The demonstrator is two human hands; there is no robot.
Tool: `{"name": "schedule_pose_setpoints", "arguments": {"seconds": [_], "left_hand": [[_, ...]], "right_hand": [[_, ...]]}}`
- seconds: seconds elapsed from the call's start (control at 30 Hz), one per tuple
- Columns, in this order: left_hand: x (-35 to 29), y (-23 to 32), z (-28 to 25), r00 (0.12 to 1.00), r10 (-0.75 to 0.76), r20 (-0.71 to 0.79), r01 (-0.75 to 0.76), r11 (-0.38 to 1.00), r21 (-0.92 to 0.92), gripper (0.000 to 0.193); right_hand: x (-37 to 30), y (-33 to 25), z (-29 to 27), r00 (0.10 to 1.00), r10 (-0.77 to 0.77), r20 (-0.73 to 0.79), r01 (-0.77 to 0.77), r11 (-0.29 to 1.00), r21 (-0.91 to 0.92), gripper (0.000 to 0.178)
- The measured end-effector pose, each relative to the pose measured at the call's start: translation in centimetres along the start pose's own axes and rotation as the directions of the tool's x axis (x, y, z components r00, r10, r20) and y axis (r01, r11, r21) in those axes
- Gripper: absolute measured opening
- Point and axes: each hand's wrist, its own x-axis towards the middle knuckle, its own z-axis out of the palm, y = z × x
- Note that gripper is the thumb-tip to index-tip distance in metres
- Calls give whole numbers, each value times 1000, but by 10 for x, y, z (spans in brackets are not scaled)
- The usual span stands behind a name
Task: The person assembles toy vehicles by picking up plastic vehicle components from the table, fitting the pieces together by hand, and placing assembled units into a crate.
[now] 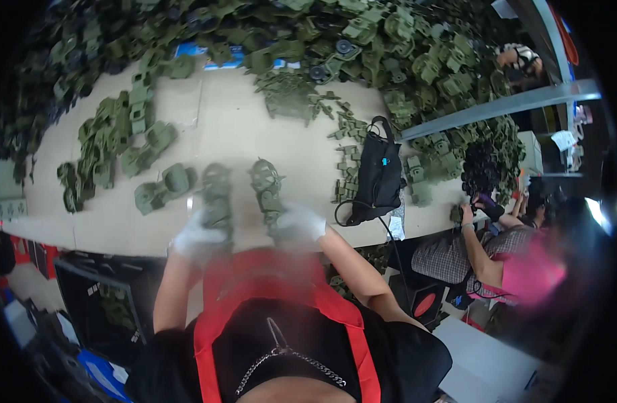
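White gloves cover both my hands, which are smeared by motion over the near edge of the table. My left hand (201, 232) grips the lower end of a long olive-green plastic part (217, 191). In my right hand (300, 224) is a similar long green plastic part (267, 188), held roughly parallel to the first and apart from it. Left of my left hand lies a two-lobed green plastic housing (166, 188) on the tabletop (218, 131). Beyond it is another green housing (149, 148). Fine detail of the held parts is blurred.
Heaps of green parts (268, 30) line the far side. A row of green pieces (101, 144) lies at left. On the right are a black pouch (381, 171) with a cord, small green pieces (347, 171) and a metal bar (497, 107). A co-worker (483, 262) sits at right.
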Motion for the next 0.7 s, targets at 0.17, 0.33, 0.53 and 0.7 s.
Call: {"name": "schedule_pose_setpoints", "arguments": {"seconds": [0.17,0.33,0.53,0.7], "left_hand": [[11,-24,-10,996,87,18,-79,959,-273,101],[55,-72,-38,965,258,47,-204,849,-487,116],[37,-18,21,945,322,49,-324,945,41,101],[67,-28,-24,946,293,-137,-311,939,-146,80]], "right_hand": [[35,-53,27,907,-169,-385,-344,229,-911,63],[90,-141,-41,557,-657,-507,-337,379,-862,53],[113,-145,-79,427,-736,-525,-241,467,-851,39],[62,-121,-63,515,-656,-551,-260,493,-830,31]]}}
